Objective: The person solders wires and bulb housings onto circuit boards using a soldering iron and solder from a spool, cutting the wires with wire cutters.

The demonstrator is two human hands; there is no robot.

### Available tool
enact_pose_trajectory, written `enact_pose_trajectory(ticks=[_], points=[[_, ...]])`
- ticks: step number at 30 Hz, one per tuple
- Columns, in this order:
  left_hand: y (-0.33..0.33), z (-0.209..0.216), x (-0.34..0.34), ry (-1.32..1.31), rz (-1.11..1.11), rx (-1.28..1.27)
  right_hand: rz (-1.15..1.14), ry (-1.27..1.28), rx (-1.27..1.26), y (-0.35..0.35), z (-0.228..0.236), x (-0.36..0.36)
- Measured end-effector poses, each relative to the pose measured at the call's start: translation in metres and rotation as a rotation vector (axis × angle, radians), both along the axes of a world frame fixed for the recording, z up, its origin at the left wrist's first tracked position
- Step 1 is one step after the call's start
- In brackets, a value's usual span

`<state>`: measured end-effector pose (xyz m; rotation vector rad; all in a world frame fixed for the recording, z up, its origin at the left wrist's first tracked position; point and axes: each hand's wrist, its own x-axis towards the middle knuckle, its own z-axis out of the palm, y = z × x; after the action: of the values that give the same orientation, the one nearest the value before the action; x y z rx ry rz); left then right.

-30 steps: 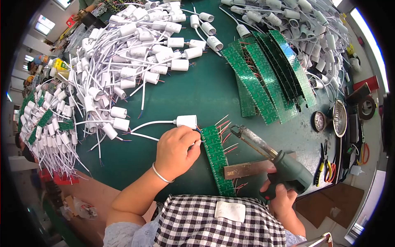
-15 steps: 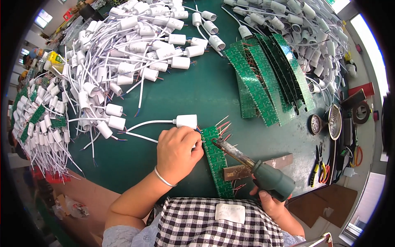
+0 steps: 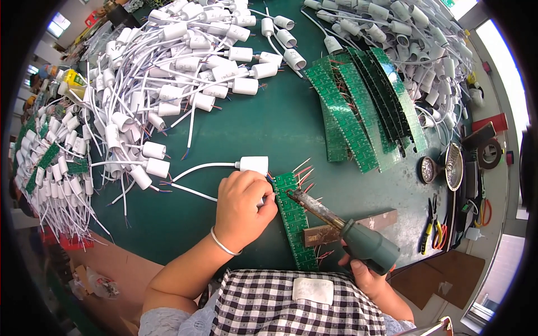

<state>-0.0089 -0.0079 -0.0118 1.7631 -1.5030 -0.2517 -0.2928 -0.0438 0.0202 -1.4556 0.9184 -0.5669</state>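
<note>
My left hand [image 3: 244, 201] is closed in a pinch beside the upper left edge of a green circuit board strip [image 3: 294, 229]. A white cord [image 3: 195, 190] runs in under this hand, and its far end is hidden by the fingers. Just above the knuckles lies a white cylindrical lamp holder [image 3: 254, 164] with thin wires reaching the board. My right hand [image 3: 367, 277] grips the dark green handle of a soldering iron [image 3: 371, 245]. Its bent tip is over the upper part of the strip, close to my left fingertips. Red and white wires stick out from the strip's right side.
A metal bar [image 3: 375, 222] lies across the strip's right side. White lamp holders [image 3: 168, 92] are heaped at far left, more [image 3: 420, 50] at far right. Green board panels [image 3: 347, 112] stand behind. Two metal dishes [image 3: 454, 166] and yellow-handled pliers [image 3: 427, 232] are at right.
The soldering iron has shifted very slightly left, with its tip still over the strip. My left hand has barely moved, and its fingers stay pinched.
</note>
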Motion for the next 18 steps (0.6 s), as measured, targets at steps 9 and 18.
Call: enact_pose_trajectory(ticks=[9,18], points=[[-0.002,0.003,-0.004,-0.102,0.058,0.070,0.210,0.126,-0.121,-0.003,-0.016,-0.017],[-0.003,0.000,-0.003,-0.105,0.063,0.066,0.002,0.180,0.017,0.002,-0.006,0.000]])
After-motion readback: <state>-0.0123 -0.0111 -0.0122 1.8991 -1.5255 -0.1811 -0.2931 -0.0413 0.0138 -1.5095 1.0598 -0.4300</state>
